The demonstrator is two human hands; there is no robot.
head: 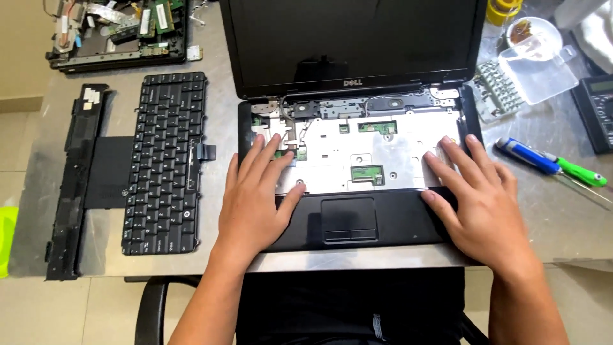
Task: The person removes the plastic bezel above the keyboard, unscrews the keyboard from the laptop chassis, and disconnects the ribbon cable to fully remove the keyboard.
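My left hand point(250, 203) and right hand point(480, 206) lie flat and released on the opened laptop point(357, 185), fingers spread across its bare metal tray. The removed keyboard point(165, 160) sits just left of my left hand; two screwdrivers point(549, 163) lie right of my right

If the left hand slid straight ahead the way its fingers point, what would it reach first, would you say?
The left hand lies flat on the open laptop, fingers aimed up and slightly right. Straight on, it would likely meet the hinge area first, then the screen. Depth is hard to judge.
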